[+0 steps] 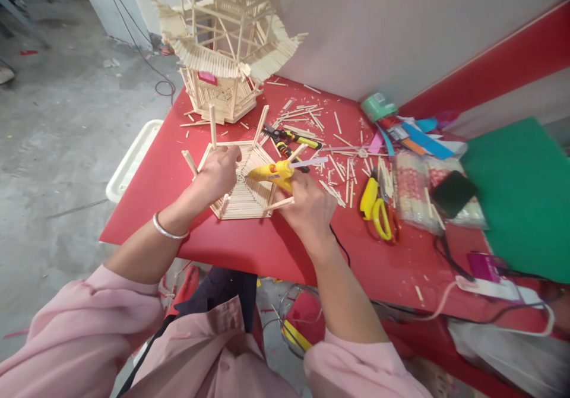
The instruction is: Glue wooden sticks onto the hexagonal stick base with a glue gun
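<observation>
A flat hexagonal panel of wooden sticks (247, 193), with upright sticks at its corners, lies on the red table (231, 246). My left hand (218, 175) rests curled on the panel's left part, pressing on it. My right hand (307, 205) grips a yellow glue gun (274, 173) with its nozzle pointing left over the panel's middle. A clear glue stick pokes out of the gun's back end.
A tall stick-built tower model (227, 47) stands at the table's far edge. Yellow-handled pliers (289, 139), yellow scissors (376, 208), loose sticks (338, 172), packets of sticks (414, 190), a green tape roll (377, 106), coloured paper and a green sheet (521, 196) lie right. A white tray (129, 160) sits left.
</observation>
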A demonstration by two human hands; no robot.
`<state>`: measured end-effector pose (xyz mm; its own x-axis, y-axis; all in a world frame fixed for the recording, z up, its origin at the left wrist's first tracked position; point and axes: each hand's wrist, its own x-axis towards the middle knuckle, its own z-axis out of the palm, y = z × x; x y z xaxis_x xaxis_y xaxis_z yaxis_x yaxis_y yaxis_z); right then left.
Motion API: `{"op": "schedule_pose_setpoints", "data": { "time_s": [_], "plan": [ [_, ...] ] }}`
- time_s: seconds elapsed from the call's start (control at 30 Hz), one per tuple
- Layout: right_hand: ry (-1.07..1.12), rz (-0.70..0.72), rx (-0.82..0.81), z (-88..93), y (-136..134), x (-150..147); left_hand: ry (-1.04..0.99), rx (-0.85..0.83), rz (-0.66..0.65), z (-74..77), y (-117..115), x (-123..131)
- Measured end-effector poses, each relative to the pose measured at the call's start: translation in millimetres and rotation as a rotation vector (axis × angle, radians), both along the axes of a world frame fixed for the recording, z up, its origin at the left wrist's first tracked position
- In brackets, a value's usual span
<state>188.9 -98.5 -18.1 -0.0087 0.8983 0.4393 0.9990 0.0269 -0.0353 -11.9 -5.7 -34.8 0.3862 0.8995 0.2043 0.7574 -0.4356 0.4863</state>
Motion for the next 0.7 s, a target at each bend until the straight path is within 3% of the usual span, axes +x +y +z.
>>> {"op": "schedule_pose_setpoints", "data": {
  "time_s": [0.7],
  "plan": [
    [-0.004, -0.016, -0.049, -0.6, 1.3, -4.6, -0.011, 0.006, -0.006, 1.5, 0.2, -1.0]
  ]
}}
